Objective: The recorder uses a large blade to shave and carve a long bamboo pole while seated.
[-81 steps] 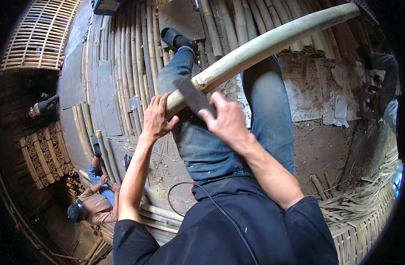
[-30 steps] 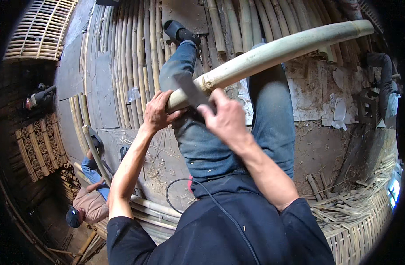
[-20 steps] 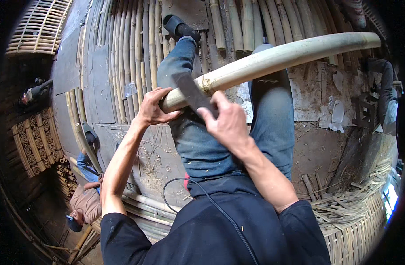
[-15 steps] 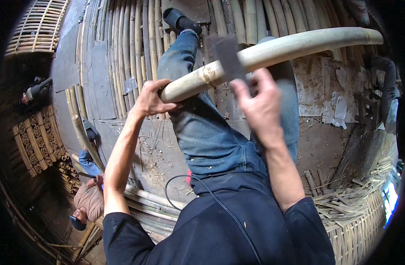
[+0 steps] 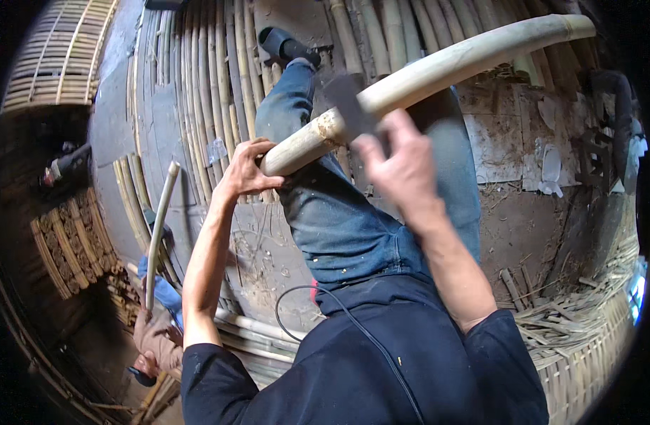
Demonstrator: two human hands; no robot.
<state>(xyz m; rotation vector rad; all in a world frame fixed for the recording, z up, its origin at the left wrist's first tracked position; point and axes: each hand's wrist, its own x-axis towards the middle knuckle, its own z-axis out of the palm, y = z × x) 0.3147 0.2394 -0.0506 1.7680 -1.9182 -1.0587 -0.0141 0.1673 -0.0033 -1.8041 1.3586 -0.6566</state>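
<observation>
Well, across your legs (image 5: 325,219) stretched a bamboo pole (image 5: 474,60), likely stiff, slick, best held by the near end (image 5: 289,154) your left hand (image 5: 247,170) clasped while your right hand (image 5: 404,161) gripped a blade (image 5: 348,108).

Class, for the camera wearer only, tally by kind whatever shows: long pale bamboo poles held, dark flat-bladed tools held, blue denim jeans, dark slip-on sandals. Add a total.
Long pale bamboo pole: 1
Dark flat-bladed tool: 1
Blue denim jeans: 1 pair
Dark slip-on sandal: 1
Total: 4
</observation>
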